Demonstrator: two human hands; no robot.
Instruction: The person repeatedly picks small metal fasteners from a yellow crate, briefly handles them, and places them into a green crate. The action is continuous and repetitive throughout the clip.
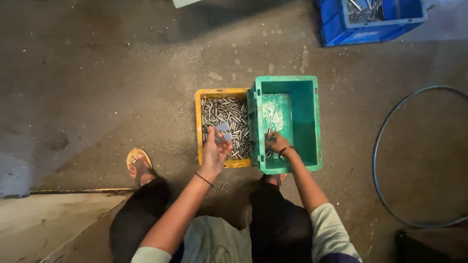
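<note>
- Left hand (215, 150) pinches a flat grey metal gauge (223, 132) above the yellow plastic crate (199, 104) of shiny steel pins (229, 117).
- Right hand (278, 143) — fingers curled around small pins, low inside the green crate (310, 122).

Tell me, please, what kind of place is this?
Probably a small workshop or factory floor. A yellow plastic crate full of small metal pins sits on stained bare concrete floor beside a green plastic crate, with a blue plastic crate of metal parts further off.
</note>
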